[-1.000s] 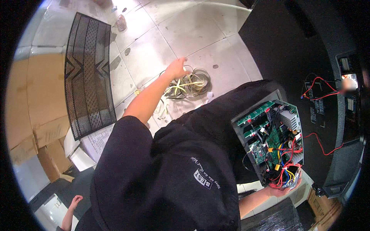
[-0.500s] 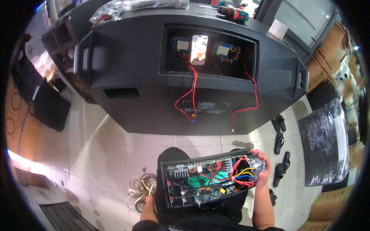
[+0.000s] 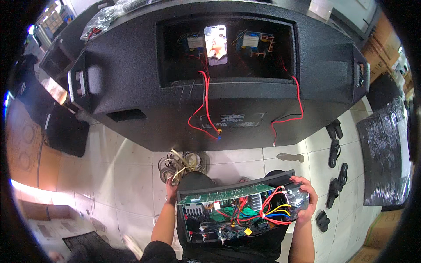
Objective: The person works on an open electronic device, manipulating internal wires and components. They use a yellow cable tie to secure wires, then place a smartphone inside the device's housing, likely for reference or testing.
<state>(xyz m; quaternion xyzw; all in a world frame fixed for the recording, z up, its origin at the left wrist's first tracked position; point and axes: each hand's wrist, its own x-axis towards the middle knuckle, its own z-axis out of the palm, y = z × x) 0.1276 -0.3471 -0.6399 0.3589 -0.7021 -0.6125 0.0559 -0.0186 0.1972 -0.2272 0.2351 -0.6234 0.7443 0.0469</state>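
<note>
Over my lap lies an amplifier module (image 3: 232, 190), a black plate bearing green circuit boards, metal heat sinks and red, yellow and blue wires. My right hand (image 3: 307, 197) grips its right end, fingers over the edge beside a dark, shiny rounded part. My left hand (image 3: 171, 190) is closed around a loose coil of pale and dark cable (image 3: 182, 165), left of my knee. Ahead stands a large black speaker cabinet (image 3: 131, 70) with a rectangular opening. Red wires (image 3: 206, 105) hang from the opening on the left, and a red-and-black wire (image 3: 299, 98) on the right.
Inside the opening, small circuit boards (image 3: 251, 41) flank a bright reflective rectangle (image 3: 216, 45). Black slippers (image 3: 334, 153) lie on the tiled floor at right, near a plastic-wrapped dark panel (image 3: 386, 158). Cardboard boxes (image 3: 26, 149) stand at left. Clear plastic wrapping (image 3: 103, 24) rests atop the cabinet.
My left hand has moved forward with the cable coil, toward the cabinet. The module is tilted a little differently, showing more green board. The view has shifted, and the drill atop the cabinet has left it.
</note>
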